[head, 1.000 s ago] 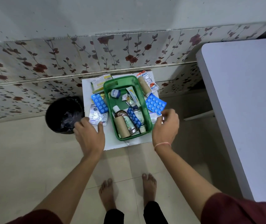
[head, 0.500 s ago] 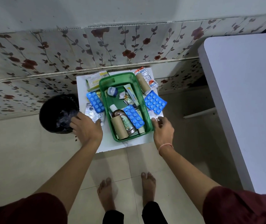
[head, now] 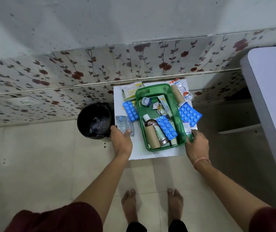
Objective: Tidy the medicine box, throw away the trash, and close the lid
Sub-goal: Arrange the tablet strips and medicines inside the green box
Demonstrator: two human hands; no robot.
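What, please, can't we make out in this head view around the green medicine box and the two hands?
- Lid: none shows anywhere in the head view.
- Print on the brown bottle in the green plastic medicine box: too small to read.
- Contents of the black trash bin: dark, with only crumpled liner showing.
- Right hand: its fingertips hide what it touches.
- Left hand on the silver blister strip: grip unclear.

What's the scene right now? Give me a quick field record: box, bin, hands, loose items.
box: green medicine box, open, items inside
lid: not visible
bin: black bin, on floor left of the white stand
left hand: on silver blister strip
right hand: at box's right side
loose: blue blister pack right of box
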